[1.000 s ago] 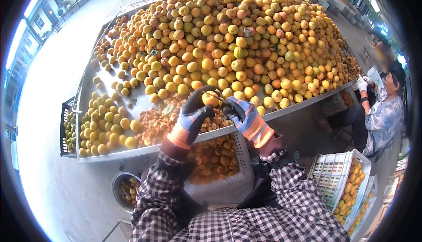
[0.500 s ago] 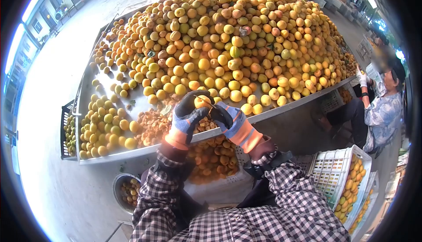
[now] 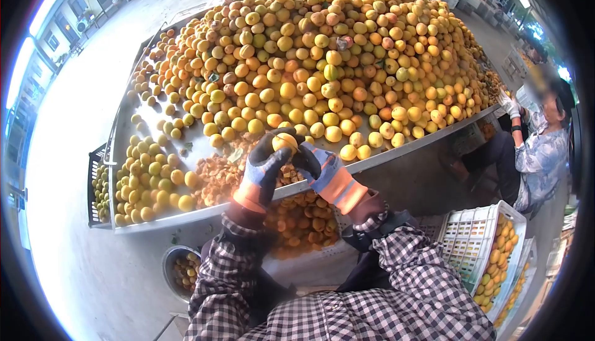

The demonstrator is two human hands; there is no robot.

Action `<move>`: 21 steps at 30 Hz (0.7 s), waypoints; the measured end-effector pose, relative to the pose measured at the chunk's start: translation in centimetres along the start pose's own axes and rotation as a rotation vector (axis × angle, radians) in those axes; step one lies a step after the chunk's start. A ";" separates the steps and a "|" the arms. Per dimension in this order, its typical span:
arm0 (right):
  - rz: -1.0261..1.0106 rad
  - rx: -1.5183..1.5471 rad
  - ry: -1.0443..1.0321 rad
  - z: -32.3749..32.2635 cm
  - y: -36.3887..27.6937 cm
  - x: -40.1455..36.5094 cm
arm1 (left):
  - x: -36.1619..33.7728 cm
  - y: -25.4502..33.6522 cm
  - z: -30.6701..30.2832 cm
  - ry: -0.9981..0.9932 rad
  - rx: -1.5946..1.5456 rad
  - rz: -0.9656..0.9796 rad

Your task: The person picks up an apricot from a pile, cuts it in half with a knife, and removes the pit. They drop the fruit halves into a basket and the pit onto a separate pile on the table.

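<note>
Over the near edge of the metal table, my two gloved hands meet around one apricot. My left hand is closed on the fruit, holding it from the left and below. My right hand has its dark fingertips pressed together against the fruit's right side; what they grip, if anything, is hidden. Just under the hands lies a heap of flattened, orange-brown apricot pieces. Beyond them rises a large pile of whole apricots, and a smaller group of greenish-yellow ones sits at left.
Below the table edge is a container of orange apricot pieces. A metal bucket stands lower left, a black crate at the table's left end. White crates of apricots stand right, near a seated person wearing white gloves.
The thin dark strand seen over the apricot no longer shows. My right fingers have shifted slightly and the fruit has turned a little in my left hand. The person at right has raised a hand.
</note>
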State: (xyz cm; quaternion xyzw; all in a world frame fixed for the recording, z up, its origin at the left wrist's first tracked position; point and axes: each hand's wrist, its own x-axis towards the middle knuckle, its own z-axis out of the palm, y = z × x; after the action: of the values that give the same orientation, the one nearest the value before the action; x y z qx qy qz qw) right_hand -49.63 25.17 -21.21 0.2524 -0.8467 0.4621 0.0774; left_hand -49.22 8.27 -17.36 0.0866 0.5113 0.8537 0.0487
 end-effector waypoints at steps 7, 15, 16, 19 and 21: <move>0.017 0.062 -0.041 -1.0 -0.8 0.1 | 0.2 0.0 -1.2 -0.002 0.198 0.045; 0.067 0.110 0.030 0.3 -1.5 -0.2 | -0.2 -1.5 0.3 0.098 -0.266 -0.173; 0.092 0.115 0.035 0.3 -1.2 -0.4 | -0.1 -1.1 -0.4 0.097 -0.267 -0.172; 0.059 0.063 -0.035 -0.8 -2.1 0.1 | 0.4 0.4 -1.0 0.053 0.295 0.110; 0.058 0.102 -0.022 -0.3 -2.0 0.0 | 0.2 0.5 -1.3 0.047 0.278 0.110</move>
State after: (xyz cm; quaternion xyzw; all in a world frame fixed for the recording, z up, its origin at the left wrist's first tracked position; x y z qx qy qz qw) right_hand -48.65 24.58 -19.57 0.2365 -0.8297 0.5039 0.0416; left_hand -49.67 6.95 -17.52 0.1007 0.6201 0.7777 -0.0228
